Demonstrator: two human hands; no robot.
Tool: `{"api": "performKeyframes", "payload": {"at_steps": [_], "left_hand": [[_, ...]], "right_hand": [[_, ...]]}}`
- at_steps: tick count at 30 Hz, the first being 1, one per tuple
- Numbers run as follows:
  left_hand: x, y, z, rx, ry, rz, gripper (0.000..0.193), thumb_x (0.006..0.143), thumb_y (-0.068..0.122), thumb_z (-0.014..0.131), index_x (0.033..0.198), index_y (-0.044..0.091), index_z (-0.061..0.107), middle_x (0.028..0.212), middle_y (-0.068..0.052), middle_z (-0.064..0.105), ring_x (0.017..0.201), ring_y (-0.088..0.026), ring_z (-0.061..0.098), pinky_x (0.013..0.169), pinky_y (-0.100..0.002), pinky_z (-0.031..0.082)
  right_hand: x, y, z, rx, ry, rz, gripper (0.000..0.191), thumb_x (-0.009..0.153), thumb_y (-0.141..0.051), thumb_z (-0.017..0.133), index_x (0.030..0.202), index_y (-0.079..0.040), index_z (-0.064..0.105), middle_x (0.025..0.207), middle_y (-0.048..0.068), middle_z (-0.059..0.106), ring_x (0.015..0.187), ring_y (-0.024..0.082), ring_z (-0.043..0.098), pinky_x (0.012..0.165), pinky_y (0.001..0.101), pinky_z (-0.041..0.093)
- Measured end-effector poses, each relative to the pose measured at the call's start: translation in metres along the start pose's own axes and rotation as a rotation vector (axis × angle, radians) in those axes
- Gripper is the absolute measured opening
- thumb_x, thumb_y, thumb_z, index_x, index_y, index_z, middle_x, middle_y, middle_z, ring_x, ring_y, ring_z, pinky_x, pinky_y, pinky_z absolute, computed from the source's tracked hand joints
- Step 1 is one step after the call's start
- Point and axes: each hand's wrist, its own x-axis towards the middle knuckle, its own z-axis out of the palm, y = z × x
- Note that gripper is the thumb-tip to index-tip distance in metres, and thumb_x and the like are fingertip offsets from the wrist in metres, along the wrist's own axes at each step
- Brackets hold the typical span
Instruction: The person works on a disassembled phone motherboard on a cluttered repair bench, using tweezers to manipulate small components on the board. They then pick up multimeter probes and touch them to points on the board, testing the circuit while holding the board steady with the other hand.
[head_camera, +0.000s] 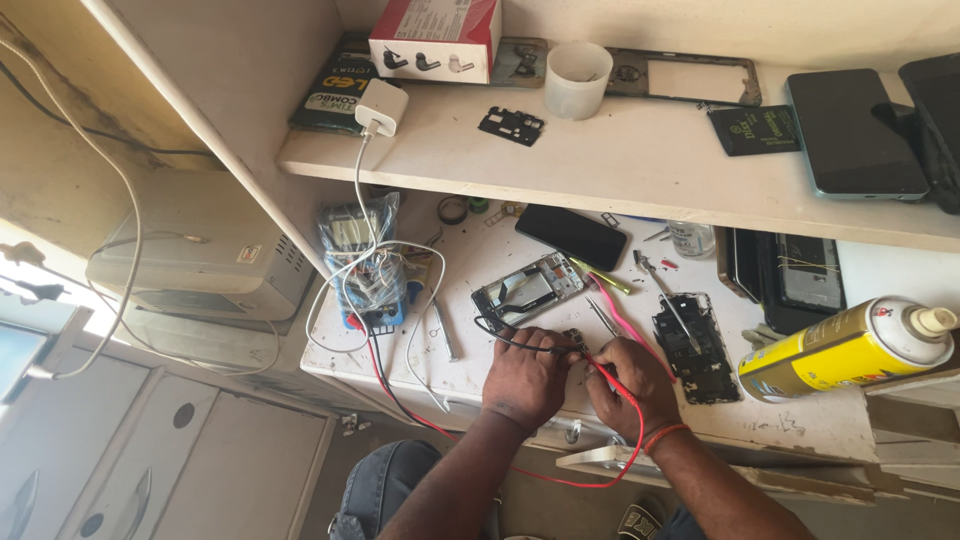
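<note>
On the shelf (620, 160) at twelve o'clock, a red-and-white carton (436, 36) stands beside a white plastic cup (577, 79), with a dark green flat pack (335, 88) at eleven o'clock under a white charger plug (381, 107). A yellow spray can (848, 348) with a red-and-black label lies on its side at three o'clock.

Below, on the white counter (480, 350), both hands meet at the centre. The left hand (526, 377) has its grip curled over a small part that the fingers hide, a black lead (510, 343) running under it. The right hand (628, 384), an orange band at its wrist, is clenched on a red probe lead (630, 440) that loops down toward six o'clock.

Just above the hands, toward twelve o'clock, lies an opened phone frame (527, 288); a black circuit board panel (694, 347) sits at three o'clock of them, and a wrapped multimeter (362, 262) at ten o'clock.
</note>
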Motion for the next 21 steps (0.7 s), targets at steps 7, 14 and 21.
{"api": "performKeyframes", "payload": {"at_steps": [7, 14, 21], "left_hand": [[-0.0004, -0.0020, 0.0045, 0.018, -0.017, -0.002, 0.018, 0.098, 0.030, 0.063, 0.111, 0.017, 0.065, 0.106, -0.001, 0.068, 0.109, -0.026, 0.061, 0.106, -0.051, 0.036], [-0.0018, -0.0029, 0.0057, 0.010, 0.010, 0.008, 0.019, 0.099, 0.028, 0.063, 0.112, 0.014, 0.063, 0.107, -0.002, 0.068, 0.109, -0.026, 0.062, 0.105, -0.052, 0.036], [-0.0022, -0.0025, 0.0048, -0.006, 0.035, 0.018, 0.018, 0.099, 0.026, 0.063, 0.112, 0.013, 0.063, 0.107, -0.002, 0.069, 0.109, -0.026, 0.062, 0.106, -0.051, 0.037]], "right_hand": [[0.0008, -0.0021, 0.0001, 0.012, 0.007, -0.006, 0.015, 0.077, -0.006, 0.070, 0.086, -0.006, 0.058, 0.080, 0.013, 0.063, 0.076, 0.035, 0.065, 0.068, 0.0443, 0.052], [0.0003, -0.0018, -0.0005, 0.011, 0.001, 0.013, 0.015, 0.078, -0.006, 0.070, 0.088, -0.006, 0.058, 0.080, 0.013, 0.064, 0.076, 0.035, 0.066, 0.068, 0.0440, 0.052], [0.0005, -0.0028, -0.0009, 0.020, 0.002, 0.013, 0.016, 0.078, -0.006, 0.070, 0.088, -0.006, 0.058, 0.081, 0.013, 0.064, 0.076, 0.035, 0.066, 0.069, 0.0440, 0.052]]}}
